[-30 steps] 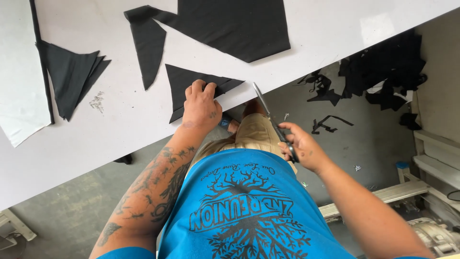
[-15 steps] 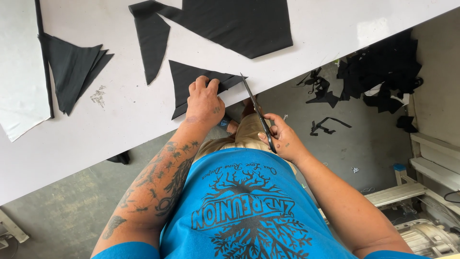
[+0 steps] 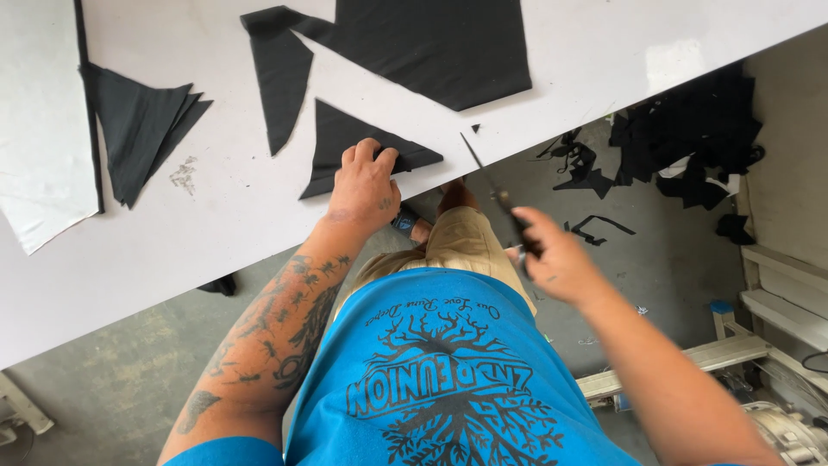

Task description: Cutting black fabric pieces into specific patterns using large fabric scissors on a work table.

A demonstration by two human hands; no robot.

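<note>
My left hand (image 3: 365,184) presses flat on a small black triangular fabric piece (image 3: 345,138) at the near edge of the white table (image 3: 216,224). My right hand (image 3: 556,259) is off the table's edge, closed around the handles of a pair of scissors (image 3: 492,190) whose blades point up toward the table edge. The blades touch no fabric. A tiny black scrap (image 3: 475,129) lies just by the blade tip.
A large black fabric sheet (image 3: 431,43) and a narrow black strip (image 3: 280,78) lie further back. Folded black triangles (image 3: 138,129) rest at the left beside a white sheet (image 3: 39,129). Black offcuts (image 3: 681,147) litter the floor; a white bench (image 3: 776,293) stands at the right.
My right hand has pulled the scissors back from the fabric, away from the table edge and to the right. My left hand stays on the triangular piece.
</note>
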